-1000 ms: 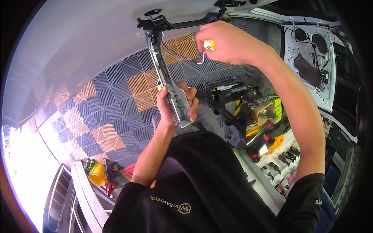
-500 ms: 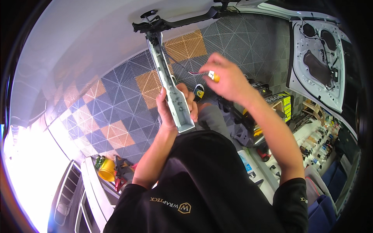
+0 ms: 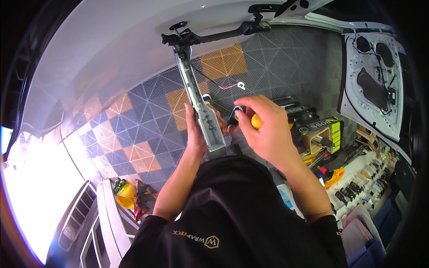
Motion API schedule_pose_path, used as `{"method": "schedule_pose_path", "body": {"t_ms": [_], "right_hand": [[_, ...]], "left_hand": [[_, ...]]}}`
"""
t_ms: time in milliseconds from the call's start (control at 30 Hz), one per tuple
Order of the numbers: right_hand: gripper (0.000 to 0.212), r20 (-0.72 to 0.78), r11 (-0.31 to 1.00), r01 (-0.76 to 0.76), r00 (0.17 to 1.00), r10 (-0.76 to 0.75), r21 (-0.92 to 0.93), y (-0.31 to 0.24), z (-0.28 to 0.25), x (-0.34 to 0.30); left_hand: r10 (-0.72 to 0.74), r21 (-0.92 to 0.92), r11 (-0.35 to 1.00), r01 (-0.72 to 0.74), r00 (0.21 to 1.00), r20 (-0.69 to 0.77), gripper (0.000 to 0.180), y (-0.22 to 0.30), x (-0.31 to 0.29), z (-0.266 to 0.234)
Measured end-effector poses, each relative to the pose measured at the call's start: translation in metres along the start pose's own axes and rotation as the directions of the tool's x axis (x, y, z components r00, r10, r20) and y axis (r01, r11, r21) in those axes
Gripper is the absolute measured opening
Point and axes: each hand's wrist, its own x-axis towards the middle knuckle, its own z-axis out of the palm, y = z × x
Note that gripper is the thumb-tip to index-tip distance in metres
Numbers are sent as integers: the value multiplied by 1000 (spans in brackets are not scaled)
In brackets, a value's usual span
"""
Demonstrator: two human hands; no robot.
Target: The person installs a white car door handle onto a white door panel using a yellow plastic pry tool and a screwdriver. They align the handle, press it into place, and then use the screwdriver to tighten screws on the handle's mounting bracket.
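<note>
My left hand (image 3: pixel 195 127) is closed around the wide end of a long, hollow light-grey plastic cover (image 3: pixel 199 103), its open inner side facing up. The cover's far end meets a black bracket (image 3: pixel 178 40) by the white car panel. To the right of the cover, my right hand (image 3: pixel 270 131) is curled closed around a tool with a rounded yellow handle (image 3: pixel 256 121); its other end is mostly hidden by my fingers. Beyond that hand, thin wires (image 3: pixel 227 86) run to a small white connector (image 3: pixel 241 85), which hangs free.
A black bar (image 3: pixel 219 35) spans along the white car panel (image 3: pixel 134 40). At right stand a stripped door panel (image 3: pixel 374 76), a black-and-yellow tool box (image 3: pixel 328 134) and a shelf with several bottles (image 3: pixel 357 192). A yellow bucket (image 3: pixel 126 196) sits at lower left.
My right hand has drawn back toward me from the white connector, which now hangs apart from it. The yellow-handled tool stays in that hand. My left hand still holds the cover.
</note>
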Motion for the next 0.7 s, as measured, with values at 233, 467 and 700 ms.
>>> {"method": "schedule_pose_path", "body": {"t_ms": [233,467,700], "right_hand": [[27,31,999,16,999,-15,-38,23,57,106],[26,211,987,-157,966,147,32,33,84,144],[22,103,992,44,994,-31,-120,27,65,146]], "left_hand": [[-35,-34,999,35,999,-12,82,-1,-3,-13],[-71,23,997,69,996,62,85,3,3,-16],[-55,47,998,52,997,60,75,19,1,-4]]}}
